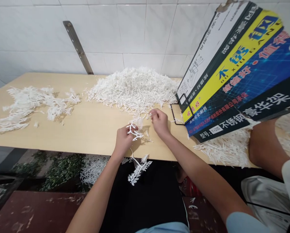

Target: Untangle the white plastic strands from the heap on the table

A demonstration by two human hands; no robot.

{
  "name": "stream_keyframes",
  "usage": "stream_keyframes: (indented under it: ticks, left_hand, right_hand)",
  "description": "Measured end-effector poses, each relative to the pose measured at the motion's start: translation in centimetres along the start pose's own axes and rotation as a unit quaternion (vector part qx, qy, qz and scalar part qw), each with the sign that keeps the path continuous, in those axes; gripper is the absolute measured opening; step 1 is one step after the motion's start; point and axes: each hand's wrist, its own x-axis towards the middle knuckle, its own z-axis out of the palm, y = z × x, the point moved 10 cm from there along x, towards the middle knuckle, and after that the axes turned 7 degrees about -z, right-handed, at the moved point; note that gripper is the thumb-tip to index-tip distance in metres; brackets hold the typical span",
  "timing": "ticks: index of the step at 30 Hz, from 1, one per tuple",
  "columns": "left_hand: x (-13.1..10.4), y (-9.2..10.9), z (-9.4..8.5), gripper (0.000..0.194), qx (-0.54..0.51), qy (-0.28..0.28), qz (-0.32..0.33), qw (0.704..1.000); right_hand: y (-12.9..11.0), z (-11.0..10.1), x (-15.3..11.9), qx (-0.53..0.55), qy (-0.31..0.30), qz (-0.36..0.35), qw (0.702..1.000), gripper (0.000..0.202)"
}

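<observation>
The left hand (125, 139) is closed around a white branching sprig (135, 132), whose curled twigs stick out by the fingertips; a frilly white cluster (138, 171) hangs at six o'clock below it, over the dark-clothed lap. The right hand (160, 123), just beside it at about two o'clock, has its fingers curled in toward the thumb; whether it pinches a piece, I cannot tell.

From the hands, a big heap of white bits (137, 85) lies at twelve o'clock on the tan table (86, 134), and looser white sprigs (38, 102) spread at ten o'clock. A printed cardboard panel (237, 71) leans at two o'clock, with a black wire loop (173, 114) at its foot. More white strands (225, 150) lie at four o'clock, near another person's arm (263, 145). Green foliage (62, 170) sits lower down at eight o'clock.
</observation>
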Motion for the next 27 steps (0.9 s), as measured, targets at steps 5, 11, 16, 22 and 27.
stream_keyframes:
  ticks: [5,11,16,22,27]
  left_hand:
    - [0.1,0.1,0.0,0.024,0.028,0.021,-0.019,0.999]
    - [0.1,0.7,0.2,0.026,0.063,0.018,-0.004,0.998]
    - [0.0,0.9,0.6,0.023,0.105,-0.005,0.002,0.994]
    - [0.1,0.9,1.1,0.022,0.079,-0.013,0.020,0.997]
    - [0.1,0.8,1.2,0.020,0.068,-0.018,0.019,0.997]
  right_hand:
    - [-3.9,1.1,-0.8,-0.077,-0.018,-0.109,0.991,0.035]
    - [-5.2,3.4,-2.4,-0.097,-0.147,-0.117,0.977,0.050]
    - [-3.7,4.3,-2.2,-0.058,-0.181,-0.059,0.980,0.037]
    - [-1.0,3.3,-1.7,0.061,-0.109,0.020,0.992,0.052]
    - [0.6,1.2,-0.7,0.067,-0.019,0.041,0.997,0.048]
